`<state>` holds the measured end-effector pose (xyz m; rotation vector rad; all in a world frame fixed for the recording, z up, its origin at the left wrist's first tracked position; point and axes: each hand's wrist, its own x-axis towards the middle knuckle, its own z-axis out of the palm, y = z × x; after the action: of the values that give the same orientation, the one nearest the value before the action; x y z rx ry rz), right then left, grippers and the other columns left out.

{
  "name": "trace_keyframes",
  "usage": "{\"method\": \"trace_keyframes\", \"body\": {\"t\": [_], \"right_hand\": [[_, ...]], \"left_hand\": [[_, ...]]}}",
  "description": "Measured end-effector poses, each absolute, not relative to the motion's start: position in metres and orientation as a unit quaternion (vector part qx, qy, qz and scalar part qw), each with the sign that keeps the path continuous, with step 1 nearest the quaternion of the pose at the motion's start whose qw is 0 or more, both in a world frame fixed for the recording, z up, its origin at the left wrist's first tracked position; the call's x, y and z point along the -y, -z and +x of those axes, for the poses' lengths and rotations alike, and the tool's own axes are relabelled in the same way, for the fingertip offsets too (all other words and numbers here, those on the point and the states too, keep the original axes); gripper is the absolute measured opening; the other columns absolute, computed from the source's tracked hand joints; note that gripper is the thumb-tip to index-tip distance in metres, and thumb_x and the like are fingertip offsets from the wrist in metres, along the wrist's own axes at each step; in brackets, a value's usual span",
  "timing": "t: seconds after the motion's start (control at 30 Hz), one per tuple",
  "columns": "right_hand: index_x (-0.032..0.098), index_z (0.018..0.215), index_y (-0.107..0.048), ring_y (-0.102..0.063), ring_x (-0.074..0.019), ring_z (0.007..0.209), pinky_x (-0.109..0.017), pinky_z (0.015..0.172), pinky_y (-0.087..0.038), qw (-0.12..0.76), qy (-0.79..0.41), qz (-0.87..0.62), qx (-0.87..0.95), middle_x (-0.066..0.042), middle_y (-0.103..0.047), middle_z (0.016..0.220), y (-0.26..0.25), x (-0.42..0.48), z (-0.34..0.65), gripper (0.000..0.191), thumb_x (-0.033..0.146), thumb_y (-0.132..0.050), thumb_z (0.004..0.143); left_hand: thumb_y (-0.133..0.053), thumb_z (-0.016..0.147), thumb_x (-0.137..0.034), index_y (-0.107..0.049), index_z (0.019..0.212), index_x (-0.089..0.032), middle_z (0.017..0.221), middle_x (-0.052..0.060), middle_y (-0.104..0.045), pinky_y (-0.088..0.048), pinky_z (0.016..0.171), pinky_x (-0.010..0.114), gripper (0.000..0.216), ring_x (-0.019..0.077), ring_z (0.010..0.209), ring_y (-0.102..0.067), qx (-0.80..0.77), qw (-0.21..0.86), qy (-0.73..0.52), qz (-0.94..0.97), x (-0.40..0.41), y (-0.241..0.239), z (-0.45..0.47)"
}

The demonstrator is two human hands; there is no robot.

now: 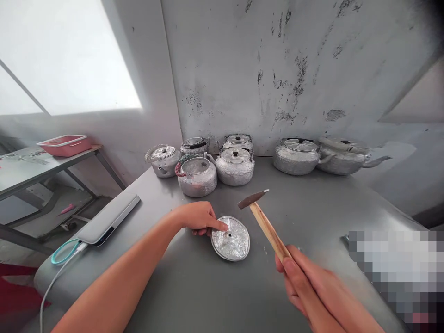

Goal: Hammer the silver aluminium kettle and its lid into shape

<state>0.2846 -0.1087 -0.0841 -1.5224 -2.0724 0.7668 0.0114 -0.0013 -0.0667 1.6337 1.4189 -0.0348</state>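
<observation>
My left hand (201, 217) grips a round, dented metal lid (234, 245) at its left edge, the thumb pressed on top and the fingers curled under. A small dark hole shows near the middle of the lid. To the right, my right hand (298, 273) is wrapped round the wooden handle of a hammer (268, 224). The hammer's head is up and apart from the lid. Behind the lid stands a lidless kettle (197, 178) with a red and green wrapped handle, beside a lidded kettle (236, 167).
More metal kettles (296, 156) line the back of the grey table (194, 296) by the wall. A power bank (109, 217) with a white cable lies at the left edge. Further left, a pink basket (65, 145) sits on a side table. A blurred-out patch covers the right edge.
</observation>
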Motion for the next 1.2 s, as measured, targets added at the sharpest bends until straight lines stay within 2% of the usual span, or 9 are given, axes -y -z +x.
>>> {"method": "trace_keyframes", "body": {"t": [0.23, 0.47, 0.7, 0.87, 1.1, 1.2], "right_hand": [[0.029, 0.066, -0.038, -0.047, -0.018, 0.043, -0.032, 0.046, -0.034, 0.188, -0.293, -0.548, 0.76, 0.002, -0.054, 0.052, 0.092, 0.105, 0.281, 0.037, 0.036, -0.038, 0.102], [0.028, 0.067, -0.043, -0.053, -0.0187, 0.048, -0.032, 0.049, -0.034, 0.145, -0.312, -0.567, 0.749, 0.001, -0.058, 0.056, 0.091, 0.108, 0.279, 0.036, 0.031, -0.037, 0.102], [0.028, 0.066, -0.042, -0.05, -0.0185, 0.045, -0.033, 0.048, -0.033, 0.155, -0.307, -0.556, 0.757, 0.003, -0.053, 0.053, 0.086, 0.106, 0.278, 0.036, 0.034, -0.038, 0.101], [0.028, 0.071, -0.046, -0.055, -0.0198, 0.049, -0.034, 0.053, -0.036, 0.194, -0.29, -0.556, 0.755, 0.001, -0.058, 0.057, 0.079, 0.111, 0.278, 0.035, 0.037, -0.036, 0.103], [0.028, 0.07, -0.047, -0.049, -0.0183, 0.041, -0.033, 0.048, -0.029, 0.188, -0.272, -0.563, 0.757, 0.003, -0.053, 0.05, 0.083, 0.111, 0.277, 0.033, 0.034, -0.038, 0.101], [0.028, 0.067, -0.045, -0.045, -0.017, 0.037, -0.033, 0.047, -0.026, 0.157, -0.277, -0.559, 0.765, 0.003, -0.051, 0.047, 0.085, 0.11, 0.28, 0.036, 0.034, -0.039, 0.101]], "left_hand": [[-0.07, 0.07, -0.075, -0.055, 0.052, -0.018, 0.045, -0.002, -0.053, -0.031, 0.045, 0.025, 0.061, 0.0103, 0.041, -0.044, -0.582, 0.47, 0.012, 0.664, 0.003, 0.064, 0.013], [-0.07, 0.068, -0.076, -0.056, 0.052, -0.018, 0.044, -0.001, -0.053, -0.032, 0.045, 0.025, 0.062, 0.0107, 0.042, -0.045, -0.587, 0.466, 0.015, 0.662, 0.003, 0.064, 0.014], [-0.07, 0.068, -0.076, -0.057, 0.053, -0.017, 0.046, 0.0, -0.054, -0.032, 0.045, 0.025, 0.062, 0.0107, 0.043, -0.046, -0.577, 0.468, 0.01, 0.67, 0.001, 0.069, 0.011], [-0.07, 0.067, -0.078, -0.057, 0.053, -0.017, 0.048, 0.0, -0.056, -0.032, 0.045, 0.025, 0.063, 0.0107, 0.043, -0.047, -0.577, 0.469, 0.012, 0.668, 0.001, 0.069, 0.011], [-0.07, 0.07, -0.075, -0.057, 0.054, -0.017, 0.05, 0.0, -0.057, -0.035, 0.047, 0.025, 0.061, 0.0108, 0.043, -0.048, -0.571, 0.474, 0.012, 0.67, 0.001, 0.068, 0.01], [-0.07, 0.071, -0.074, -0.057, 0.054, -0.017, 0.049, 0.0, -0.057, -0.035, 0.047, 0.025, 0.06, 0.0108, 0.043, -0.048, -0.572, 0.476, 0.013, 0.668, 0.001, 0.069, 0.01]]}}
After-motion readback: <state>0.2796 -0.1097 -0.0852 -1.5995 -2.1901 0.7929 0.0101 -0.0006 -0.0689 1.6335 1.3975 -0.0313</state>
